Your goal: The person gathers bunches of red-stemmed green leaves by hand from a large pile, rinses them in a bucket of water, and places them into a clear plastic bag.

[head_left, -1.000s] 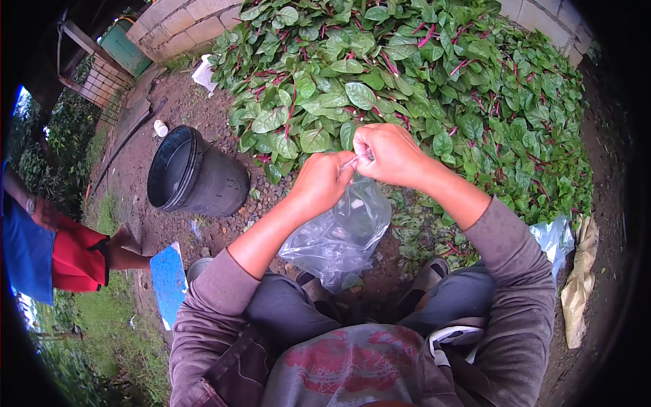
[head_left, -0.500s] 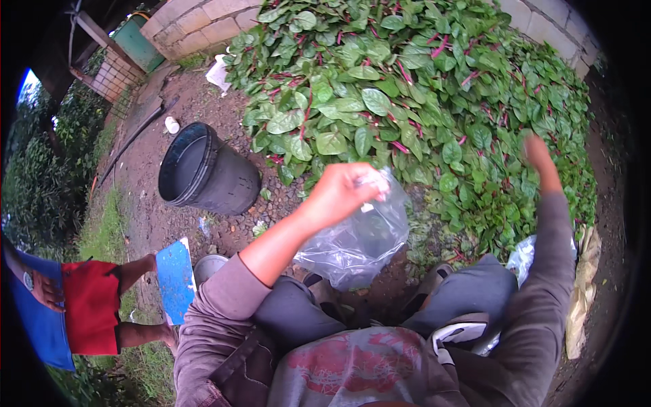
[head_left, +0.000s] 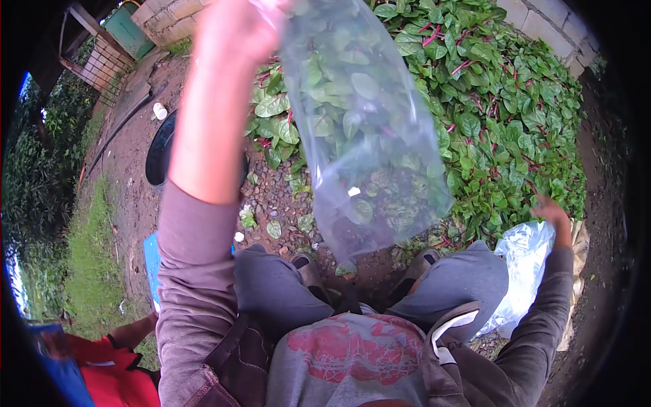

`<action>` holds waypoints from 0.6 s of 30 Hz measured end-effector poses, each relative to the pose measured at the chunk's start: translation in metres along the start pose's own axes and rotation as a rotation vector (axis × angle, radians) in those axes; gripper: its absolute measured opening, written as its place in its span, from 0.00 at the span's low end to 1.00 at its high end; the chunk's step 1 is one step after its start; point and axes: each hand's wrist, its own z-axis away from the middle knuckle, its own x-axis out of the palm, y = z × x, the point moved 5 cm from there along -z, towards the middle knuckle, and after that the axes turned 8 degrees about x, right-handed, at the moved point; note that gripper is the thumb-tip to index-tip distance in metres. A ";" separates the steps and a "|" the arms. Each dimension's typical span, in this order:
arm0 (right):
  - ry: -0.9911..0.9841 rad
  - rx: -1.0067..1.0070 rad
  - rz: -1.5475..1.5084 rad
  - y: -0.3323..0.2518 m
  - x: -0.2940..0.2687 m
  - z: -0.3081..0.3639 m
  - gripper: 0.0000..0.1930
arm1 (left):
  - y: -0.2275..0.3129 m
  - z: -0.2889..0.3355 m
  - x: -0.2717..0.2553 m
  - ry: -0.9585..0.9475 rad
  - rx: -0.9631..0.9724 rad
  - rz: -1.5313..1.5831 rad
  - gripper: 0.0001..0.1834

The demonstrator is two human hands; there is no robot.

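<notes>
Raised high, my left hand (head_left: 247,30) is closed on the top of a clear plastic bag (head_left: 369,173), which hangs long and see-through before me. A small white patch shows on the bag. At the right, my right hand (head_left: 555,211) is low beside the leaf heap, its fingers partly apart and nothing visible in them. Just below that hand lies a bunch of clear plastic (head_left: 522,264), next to my knee. A large heap of green leaves with reddish-purple stems (head_left: 502,129) covers the ground ahead, partly seen through the bag.
A dark bucket (head_left: 160,150) stands at the left, mostly behind my left forearm. A blue board (head_left: 151,261) and a person in red and blue (head_left: 115,366) are at the lower left. Block walls (head_left: 553,27) edge the heap. Brown sacking (head_left: 578,264) lies at the right.
My left hand has gone up and forward, stretching the bag out lengthwise. My right hand has dropped from above the leaves toward the plastic at the right. The person at the left has shifted lower.
</notes>
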 end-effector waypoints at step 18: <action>-1.141 -1.106 -0.695 -0.493 0.035 0.170 0.17 | 0.129 0.179 -0.312 0.509 -0.479 -1.518 0.31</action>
